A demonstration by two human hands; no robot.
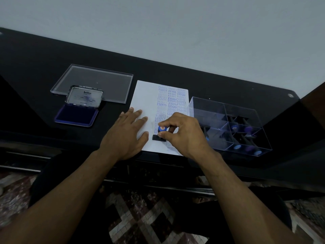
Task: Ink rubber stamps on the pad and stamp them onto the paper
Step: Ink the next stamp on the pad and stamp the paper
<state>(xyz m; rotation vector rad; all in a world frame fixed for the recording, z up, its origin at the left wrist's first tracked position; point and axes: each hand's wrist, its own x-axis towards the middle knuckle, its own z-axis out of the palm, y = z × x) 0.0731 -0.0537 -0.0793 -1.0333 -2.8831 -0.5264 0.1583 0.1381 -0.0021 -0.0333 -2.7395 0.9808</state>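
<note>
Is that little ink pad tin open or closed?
Open: the ink pad shows its blue surface, with its hinged lid tilted up behind it.

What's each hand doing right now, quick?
Left hand: open, fingers flat on the paper.
Right hand: closed on a stamp, pressing it onto the paper.

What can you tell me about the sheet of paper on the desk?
The white paper lies flat on the black desk, between the open ink pad and a clear compartment box. Its right half is covered in blue imprints such as SAMPLE, AIR MAIL, FRAGILE. The left hand presses it flat; the right hand holds a stamp on it.
</note>
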